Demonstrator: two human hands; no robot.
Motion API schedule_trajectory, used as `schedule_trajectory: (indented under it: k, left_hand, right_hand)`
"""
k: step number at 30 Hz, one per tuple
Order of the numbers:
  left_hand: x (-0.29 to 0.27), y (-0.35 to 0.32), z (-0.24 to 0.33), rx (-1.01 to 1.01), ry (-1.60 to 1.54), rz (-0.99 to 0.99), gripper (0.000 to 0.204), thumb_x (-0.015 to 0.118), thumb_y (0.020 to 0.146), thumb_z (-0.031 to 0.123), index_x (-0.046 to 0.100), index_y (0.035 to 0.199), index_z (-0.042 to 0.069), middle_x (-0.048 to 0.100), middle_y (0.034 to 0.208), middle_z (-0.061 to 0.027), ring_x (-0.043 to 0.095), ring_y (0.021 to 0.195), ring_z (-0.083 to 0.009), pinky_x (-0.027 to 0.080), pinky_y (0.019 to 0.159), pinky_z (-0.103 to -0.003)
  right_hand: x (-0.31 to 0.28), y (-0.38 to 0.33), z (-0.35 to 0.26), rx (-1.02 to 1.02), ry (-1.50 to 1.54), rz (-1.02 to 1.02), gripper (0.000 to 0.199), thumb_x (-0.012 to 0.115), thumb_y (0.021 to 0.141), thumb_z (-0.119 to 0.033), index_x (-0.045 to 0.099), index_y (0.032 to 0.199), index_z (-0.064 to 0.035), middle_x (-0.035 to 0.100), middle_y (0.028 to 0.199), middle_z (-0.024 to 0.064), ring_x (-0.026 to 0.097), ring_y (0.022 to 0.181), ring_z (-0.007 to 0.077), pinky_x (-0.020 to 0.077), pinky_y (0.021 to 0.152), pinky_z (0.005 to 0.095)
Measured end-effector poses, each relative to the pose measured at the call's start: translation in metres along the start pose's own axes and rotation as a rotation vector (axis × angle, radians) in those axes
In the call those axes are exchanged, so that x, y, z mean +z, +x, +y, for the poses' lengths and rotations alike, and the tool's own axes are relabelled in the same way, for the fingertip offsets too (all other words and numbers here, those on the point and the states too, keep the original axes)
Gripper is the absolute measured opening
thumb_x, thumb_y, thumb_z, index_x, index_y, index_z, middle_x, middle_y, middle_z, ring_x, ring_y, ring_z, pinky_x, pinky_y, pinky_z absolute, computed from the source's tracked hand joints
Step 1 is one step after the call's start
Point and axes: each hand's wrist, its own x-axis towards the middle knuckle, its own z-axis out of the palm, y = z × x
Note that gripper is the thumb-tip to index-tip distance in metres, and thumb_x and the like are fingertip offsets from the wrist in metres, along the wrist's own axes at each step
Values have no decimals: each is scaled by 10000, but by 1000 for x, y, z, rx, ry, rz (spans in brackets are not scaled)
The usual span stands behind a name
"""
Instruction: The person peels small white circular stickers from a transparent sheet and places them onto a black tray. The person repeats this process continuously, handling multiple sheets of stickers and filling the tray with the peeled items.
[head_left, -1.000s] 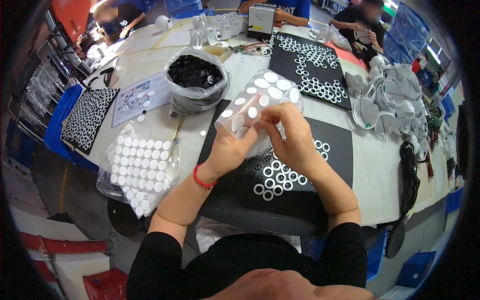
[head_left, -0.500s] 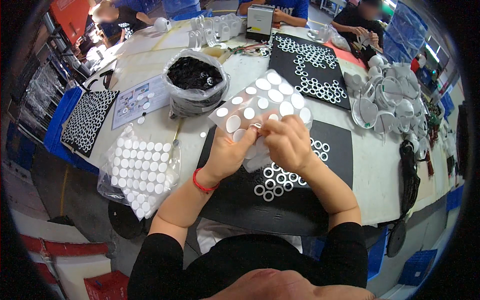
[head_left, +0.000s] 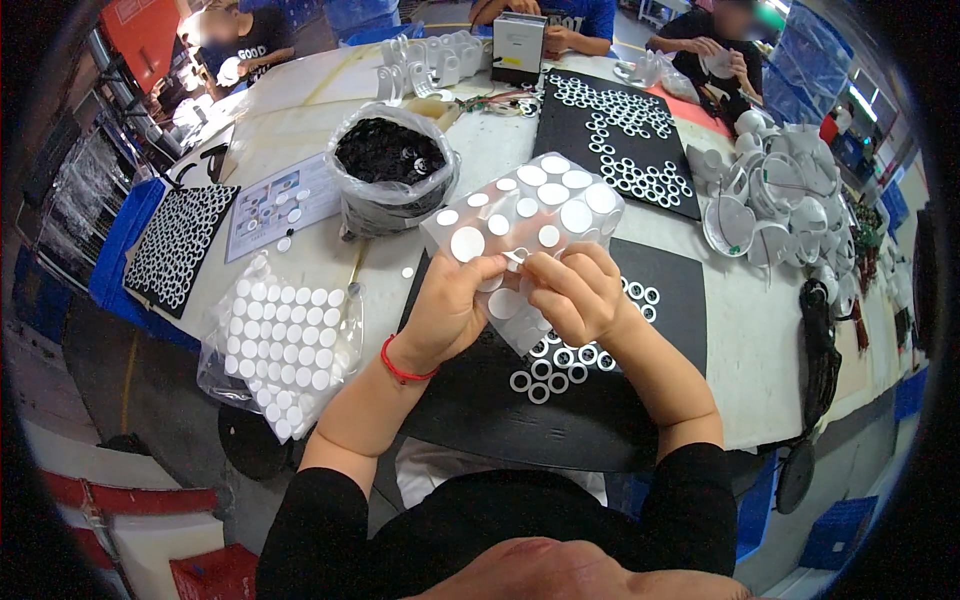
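Note:
A clear plastic sheet (head_left: 530, 215) carrying white round stickers is lifted above a black mat (head_left: 500, 410). My left hand (head_left: 450, 305) grips its lower left part, a red string on the wrist. My right hand (head_left: 575, 290) pinches at one sticker near the sheet's middle, fingertips close to the left thumb. Under the hands, small black-and-white rings (head_left: 555, 360) lie in rows on the mat.
A bag of white sticker sheets (head_left: 280, 345) lies at the left table edge. A plastic bag of black parts (head_left: 390, 175) stands behind. A second black mat with rings (head_left: 620, 140), a pile of white housings (head_left: 790, 200), a patterned pad (head_left: 180, 245). Other people sit at the far side.
The sheet has come closer and tipped toward me. My right hand slid from its upper edge down to the middle, meeting the left fingers.

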Motion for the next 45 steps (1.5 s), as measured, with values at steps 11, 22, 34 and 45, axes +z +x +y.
schedule_trajectory:
  k: [11,22,34,45]
  left_hand:
    - [-14,1,-15,86,224,177,296,440,930,73,508,1202,-23,578,1151,-93,566,1072,-200,464,911,-344]
    - [5,4,-8,95,159,117,359,403,960,74,423,1301,-37,520,1282,-147,526,1167,-230,416,996,-358]
    - [2,9,-3,154,59,114,356,411,961,66,412,1305,-24,545,1251,-134,555,1119,-215,444,955,-347]
    - [-21,16,21,477,141,403,327,446,939,68,473,1246,-41,547,1241,-123,545,1132,-223,450,955,-355]
  right_hand:
    - [7,12,1,436,225,-36,238,677,764,-59,596,987,-48,592,908,78,555,753,249,440,669,356]
    - [5,5,-2,121,-94,-33,323,596,658,-146,646,949,-15,567,874,53,570,825,202,475,716,341]
    - [11,0,5,65,29,23,316,639,611,-74,687,919,-20,615,901,78,622,822,231,521,707,356]
    - [-23,19,25,1228,1057,-47,128,643,873,-68,598,957,18,624,801,24,589,713,86,486,650,227]
